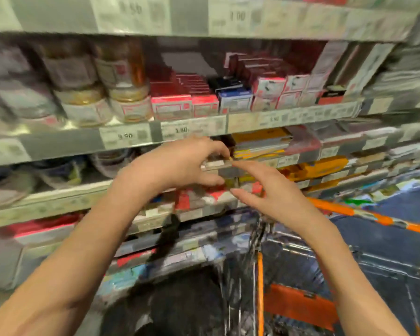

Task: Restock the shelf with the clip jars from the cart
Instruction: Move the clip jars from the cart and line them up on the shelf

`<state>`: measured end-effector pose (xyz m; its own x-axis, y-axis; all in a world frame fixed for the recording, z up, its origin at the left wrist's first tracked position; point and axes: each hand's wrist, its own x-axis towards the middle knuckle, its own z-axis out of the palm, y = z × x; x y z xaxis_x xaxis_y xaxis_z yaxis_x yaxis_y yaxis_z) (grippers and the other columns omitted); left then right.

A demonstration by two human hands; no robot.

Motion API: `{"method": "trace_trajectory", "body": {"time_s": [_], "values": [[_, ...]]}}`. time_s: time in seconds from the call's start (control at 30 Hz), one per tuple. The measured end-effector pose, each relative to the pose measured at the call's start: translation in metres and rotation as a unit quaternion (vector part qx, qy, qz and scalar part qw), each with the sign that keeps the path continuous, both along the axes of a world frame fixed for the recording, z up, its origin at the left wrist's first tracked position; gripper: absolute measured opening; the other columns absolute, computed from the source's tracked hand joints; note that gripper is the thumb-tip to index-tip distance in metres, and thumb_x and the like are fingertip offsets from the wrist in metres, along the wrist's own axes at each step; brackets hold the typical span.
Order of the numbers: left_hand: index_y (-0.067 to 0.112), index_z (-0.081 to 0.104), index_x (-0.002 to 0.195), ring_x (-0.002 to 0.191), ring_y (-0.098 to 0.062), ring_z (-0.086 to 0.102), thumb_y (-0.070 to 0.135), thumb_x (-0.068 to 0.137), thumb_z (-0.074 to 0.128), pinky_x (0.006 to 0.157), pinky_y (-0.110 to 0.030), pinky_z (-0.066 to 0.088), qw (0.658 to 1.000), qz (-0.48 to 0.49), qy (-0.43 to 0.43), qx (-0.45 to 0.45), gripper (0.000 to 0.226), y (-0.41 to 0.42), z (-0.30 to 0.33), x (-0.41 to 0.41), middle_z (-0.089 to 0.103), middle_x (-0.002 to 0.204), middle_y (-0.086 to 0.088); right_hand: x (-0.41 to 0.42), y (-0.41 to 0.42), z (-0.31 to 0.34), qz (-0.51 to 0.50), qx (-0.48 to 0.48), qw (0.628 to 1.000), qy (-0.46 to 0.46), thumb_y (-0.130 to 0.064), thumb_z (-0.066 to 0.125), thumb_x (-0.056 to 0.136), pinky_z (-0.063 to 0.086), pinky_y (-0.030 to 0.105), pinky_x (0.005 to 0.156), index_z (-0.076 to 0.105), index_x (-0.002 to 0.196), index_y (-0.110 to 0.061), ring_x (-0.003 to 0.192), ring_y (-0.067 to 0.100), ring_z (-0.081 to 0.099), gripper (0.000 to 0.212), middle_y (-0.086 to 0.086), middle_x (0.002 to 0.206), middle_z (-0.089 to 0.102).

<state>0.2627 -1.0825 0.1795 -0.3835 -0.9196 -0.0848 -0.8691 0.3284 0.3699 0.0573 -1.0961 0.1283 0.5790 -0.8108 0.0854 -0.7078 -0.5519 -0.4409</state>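
Reaching between shelves, the left hand (177, 163) pinches something small (too blurred to name); the right hand (264, 190), fingers spread and empty, could knock stacked boxes (204, 197).

Price tag (125, 136) on middle shelf edge (58, 144) is reading "9.90". Neighbouring tag (181, 130) is showing "1.80". Top-rail tag (238, 16) at upper centre is showing "1.00". Other labels blurring out, unreadable.

Stacked jars (102, 93) crowd the shelf (58, 144); headroom above looks slim.
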Motion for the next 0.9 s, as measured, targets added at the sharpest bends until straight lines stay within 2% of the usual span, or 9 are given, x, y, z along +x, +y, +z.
{"method": "trace_trajectory", "body": {"time_s": [0.1, 0.17, 0.27, 0.33, 0.47, 0.57, 0.7, 0.8, 0.9], "values": [[0.026, 0.051, 0.129, 0.115, -0.014, 0.053, 0.039, 0.081, 0.069, 0.097, -0.026, 0.039, 0.999, 0.029, -0.002, -0.027, 0.053, 0.008, 0.025, 0.032, 0.057, 0.126, 0.006, 0.032, -0.008, 0.026, 0.023, -0.028, 0.999, 0.004, -0.047, 0.057, 0.087, 0.035, 0.024, 0.103, 0.038, 0.14, -0.035, 0.125, -0.001, 0.035, 0.057, -0.018, 0.136, 0.044], [0.027, 0.05, 0.13, 0.114, -0.01, 0.051, 0.04, 0.082, 0.067, 0.089, -0.015, 0.034, 0.998, 0.043, -0.008, -0.046, 0.052, 0.014, 0.044, 0.051, 0.056, 0.125, 0.009, 0.052, -0.012, 0.045, 0.034, -0.046, 0.998, -0.01, -0.047, 0.057, 0.086, 0.036, 0.025, 0.103, 0.04, 0.139, -0.034, 0.125, 0.0, 0.037, 0.056, -0.016, 0.135, 0.046], [0.034, 0.048, 0.129, 0.115, -0.008, 0.049, 0.047, 0.079, 0.064, 0.099, -0.029, 0.039, 0.994, 0.068, -0.005, -0.081, 0.053, 0.022, 0.071, 0.078, 0.056, 0.124, 0.014, 0.085, -0.019, 0.071, 0.052, -0.077, 0.995, -0.028, -0.051, 0.055, 0.085, 0.036, 0.025, 0.102, 0.042, 0.137, -0.036, 0.126, 0.0, 0.038, 0.056, -0.018, 0.134, 0.048], [0.038, 0.049, 0.127, 0.114, -0.007, 0.05, 0.052, 0.075, 0.062, 0.097, -0.036, 0.042, 0.99, 0.09, 0.0, -0.107, 0.055, 0.028, 0.087, 0.095, 0.057, 0.121, 0.016, 0.105, -0.022, 0.088, 0.066, -0.1, 0.992, -0.047, -0.049, 0.057, 0.085, 0.036, 0.026, 0.102, 0.045, 0.136, -0.033, 0.124, 0.0, 0.04, 0.054, -0.017, 0.131, 0.051], [0.046, 0.049, 0.122, 0.104, -0.001, 0.056, 0.061, 0.065, 0.053, 0.093, -0.033, 0.046, 0.984, 0.107, 0.029, -0.14, 0.059, 0.044, 0.118, 0.123, 0.061, 0.112, 0.022, 0.133, -0.02, 0.123, 0.085, -0.159, 0.98, -0.078, -0.056, 0.053, 0.083, 0.043, 0.025, 0.093, 0.048, 0.13, -0.038, 0.115, -0.006, 0.046, 0.051, -0.025, 0.12, 0.054], [0.048, 0.048, 0.122, 0.098, 0.002, 0.056, 0.062, 0.065, 0.051, 0.089, -0.031, 0.046, 0.978, 0.106, 0.021, -0.181, 0.059, 0.054, 0.14, 0.141, 0.061, 0.109, 0.024, 0.149, -0.018, 0.151, 0.102, -0.202, 0.967, -0.118, -0.06, 0.048, 0.08, 0.041, 0.019, 0.092, 0.051, 0.126, -0.04, 0.11, -0.007, 0.05, 0.05, -0.027, 0.113, 0.057], [0.051, 0.049, 0.116, 0.087, 0.003, 0.057, 0.063, 0.071, 0.057, 0.08, -0.032, 0.05, 0.965, 0.102, 0.047, -0.238, 0.048, 0.052, 0.169, 0.16, 0.06, 0.096, 0.024, 0.172, -0.023, 0.183, 0.126, -0.227, 0.955, -0.145, -0.057, 0.049, 0.081, 0.045, 0.024, 0.087, 0.051, 0.124, -0.04, 0.106, -0.003, 0.052, 0.046, -0.025, 0.11, 0.058], [0.054, 0.038, 0.118, 0.089, 0.004, 0.056, 0.07, 0.069, 0.049, 0.08, -0.034, 0.051, 0.951, 0.122, 0.032, -0.282, 0.053, 0.043, 0.181, 0.172, 0.06, 0.097, 0.026, 0.188, -0.035, 0.196, 0.127, -0.246, 0.95, -0.143, -0.059, 0.047, 0.08, 0.047, 0.028, 0.083, 0.053, 0.122, -0.04, 0.1, -0.003, 0.051, 0.047, -0.024, 0.106, 0.058], [0.049, 0.05, 0.118, 0.094, 0.004, 0.056, 0.07, 0.074, 0.051, 0.084, -0.035, 0.051, 0.943, 0.151, 0.026, -0.296, 0.048, 0.033, 0.184, 0.184, 0.061, 0.101, 0.024, 0.2, -0.051, 0.205, 0.132, -0.256, 0.949, -0.132, -0.061, 0.045, 0.08, 0.045, 0.024, 0.082, 0.054, 0.121, -0.042, 0.1, -0.005, 0.049, 0.046, -0.025, 0.105, 0.058]]}}
